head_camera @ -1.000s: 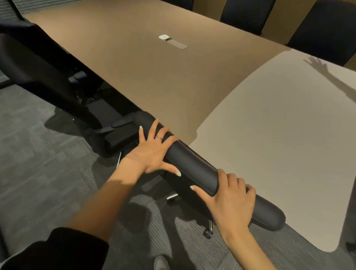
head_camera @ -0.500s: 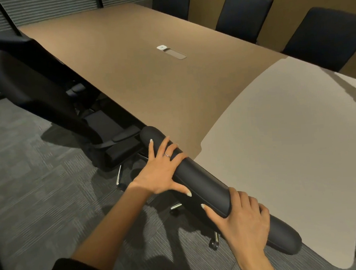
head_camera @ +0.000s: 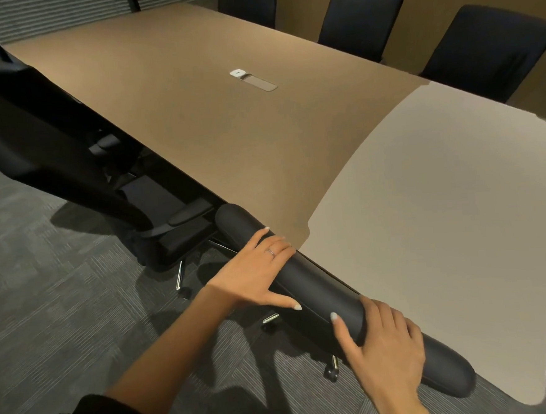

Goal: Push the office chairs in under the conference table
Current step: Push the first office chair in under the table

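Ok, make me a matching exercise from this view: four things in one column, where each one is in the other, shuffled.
Things:
1. left hand
2. right hand
3. power socket
4. chair on the left

Places:
A. set in the middle of the conference table
B. nearer end of the chair back
C. farther end of the chair back
D. angled out from the table

Pairs: 1-C, 2-B, 3-A, 4-D

The tabletop (head_camera: pixel 226 119) is long and in two tones: a brown stretch running to the far end and a pale grey section (head_camera: pixel 443 211) at the near end, meeting along a curved seam. Near the brown part's middle a small white tag (head_camera: pixel 237 73) touches a flush oval cable hatch (head_camera: pixel 260 83). Below lies the floor (head_camera: pixel 63 318), covered in dark grey carpet tiles with fine stripes, where chair castors (head_camera: pixel 331 373) rest.
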Available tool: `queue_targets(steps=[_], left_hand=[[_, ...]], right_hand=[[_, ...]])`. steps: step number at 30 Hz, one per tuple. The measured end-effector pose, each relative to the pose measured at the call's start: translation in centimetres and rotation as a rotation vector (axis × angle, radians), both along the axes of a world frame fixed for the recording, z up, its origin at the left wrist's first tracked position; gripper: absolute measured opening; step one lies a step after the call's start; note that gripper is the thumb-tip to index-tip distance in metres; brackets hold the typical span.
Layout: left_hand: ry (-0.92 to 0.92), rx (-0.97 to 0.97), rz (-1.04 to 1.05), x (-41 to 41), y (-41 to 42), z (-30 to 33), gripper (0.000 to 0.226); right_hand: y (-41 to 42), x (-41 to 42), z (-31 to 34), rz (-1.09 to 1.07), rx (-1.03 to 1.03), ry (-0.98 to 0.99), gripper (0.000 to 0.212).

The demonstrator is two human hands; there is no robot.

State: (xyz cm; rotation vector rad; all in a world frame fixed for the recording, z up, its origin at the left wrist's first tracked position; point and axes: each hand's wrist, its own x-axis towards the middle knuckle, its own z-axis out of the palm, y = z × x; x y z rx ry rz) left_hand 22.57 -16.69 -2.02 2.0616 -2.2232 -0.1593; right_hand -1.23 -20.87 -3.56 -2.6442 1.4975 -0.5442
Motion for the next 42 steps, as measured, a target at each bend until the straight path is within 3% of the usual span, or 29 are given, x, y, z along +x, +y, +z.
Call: queue_targets(steps=[6, 13, 17, 22, 32, 42], left_hand=[[0.017, -0.070, -0.050, 1.7, -0.2, 0.4, 0.068], [-0.003, -0.176, -0.054, 7.5, 1.1, 1.7, 0.057], [-0.017, -0.186, -0.019, 12.9, 2.7, 2.9, 0.056], [-0.034, -0.184, 0.053, 21.8, 6.4, 5.2, 0.060], [-0.074, -0.234, 0.272, 38.7, 13.6, 9.3, 0.061], [-0.062, -0.250, 0.372, 47.4, 18.0, 9.3, 0.061]], right_hand=[[0.3, 3.2, 0.3, -0.021, 0.059, -0.060, 0.038], [1.5, 10.8, 1.3, -0.032, -0.018, -0.217, 0.002], [2.5, 16.5, 2.8, -0.032, -0.016, -0.285, 0.011], [4.2, 24.4, 5.0, -0.024, 0.004, -0.345, 0.003], [8.1, 39.5, 8.1, 0.089, 0.003, -0.452, 0.011], [11.0, 51.2, 9.1, 0.218, 0.020, -0.425, 0.025]])
